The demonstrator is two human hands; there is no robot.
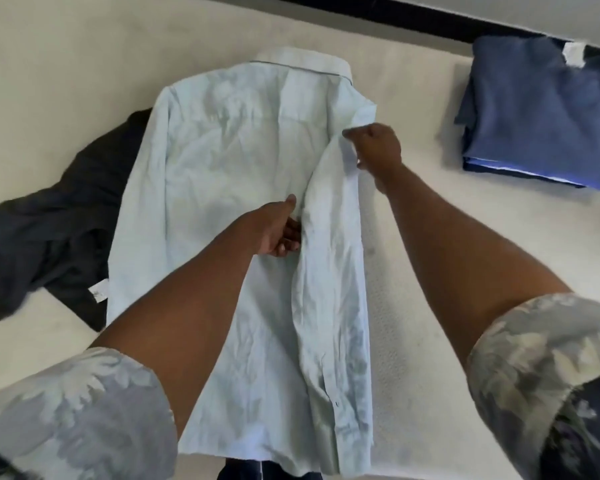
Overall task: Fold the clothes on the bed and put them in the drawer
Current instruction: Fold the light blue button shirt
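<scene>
A pale blue long-sleeved shirt [222, 174] lies back up on the cream bed [413, 258], collar at the far end. Its right side and sleeve are turned in over the back. My right hand [374, 147] pinches the sleeve's upper edge near the shoulder. My left hand [278, 230] grips the same folded strip lower down, at the shirt's middle, fingers curled under the cloth.
A crumpled black garment [49, 233] with a white tag lies left of the shirt, partly under it. A stack of folded blue clothes [541, 112] sits at the far right. A dark band [430, 15] runs along the bed's far edge. Dark cloth peeks out below the shirt hem.
</scene>
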